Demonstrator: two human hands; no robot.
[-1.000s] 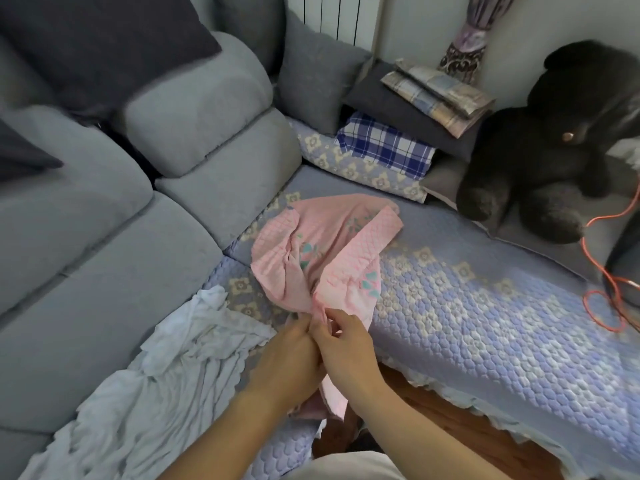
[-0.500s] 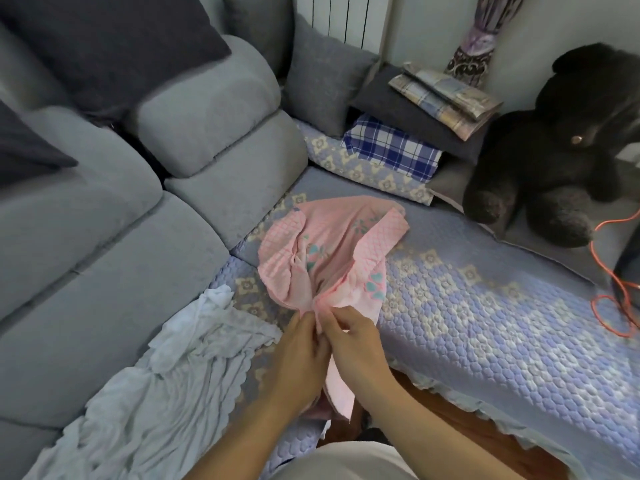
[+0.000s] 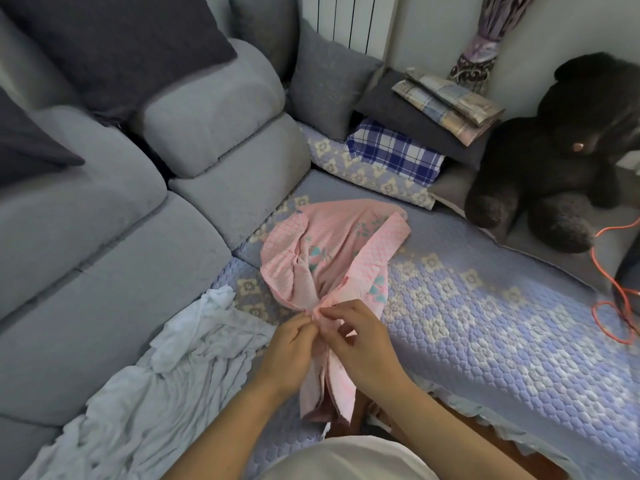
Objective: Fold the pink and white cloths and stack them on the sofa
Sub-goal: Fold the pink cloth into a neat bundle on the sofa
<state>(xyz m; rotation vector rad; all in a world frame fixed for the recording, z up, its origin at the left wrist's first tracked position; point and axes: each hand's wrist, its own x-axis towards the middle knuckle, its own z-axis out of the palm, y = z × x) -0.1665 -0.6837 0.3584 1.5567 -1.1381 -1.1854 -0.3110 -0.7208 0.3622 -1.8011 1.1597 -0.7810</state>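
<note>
Grey corner sofa (image 3: 114, 271) with plump back cushions is wrapping around the left and far sides, its seat wearing a lilac quilted cover with a cream flower pattern (image 3: 485, 327). That cover is offering a broad bare stretch to the right of the hands, running out to the front edge where a frilled hem is hanging above a brown wooden floor (image 3: 485, 431).

Far along the seat, a folded blue-and-white checked cloth (image 3: 394, 150) is lying under a dark grey cushion (image 3: 408, 112) that is carrying a folded pale plaid cloth (image 3: 450, 98). A large black plush bear (image 3: 554, 150) is sitting at the right end, with an orange cable (image 3: 613, 296) looping on the cover just beside it.

A crumpled white ribbed cloth (image 3: 156, 382) is sprawling on the seat at the lower left, well short of any fold. A pink quilted cloth with small teal motifs (image 3: 332, 254) is lying bunched in the middle of the seat, its near end trailing over the front edge between the forearms.

Both hands are meeting at the gathered near part of that pink cloth. The left hand (image 3: 287, 358) is pinching the bunched fabric with curled fingers, and the right hand (image 3: 360, 341) is gripping it just beside, fingertips touching the same gather.
</note>
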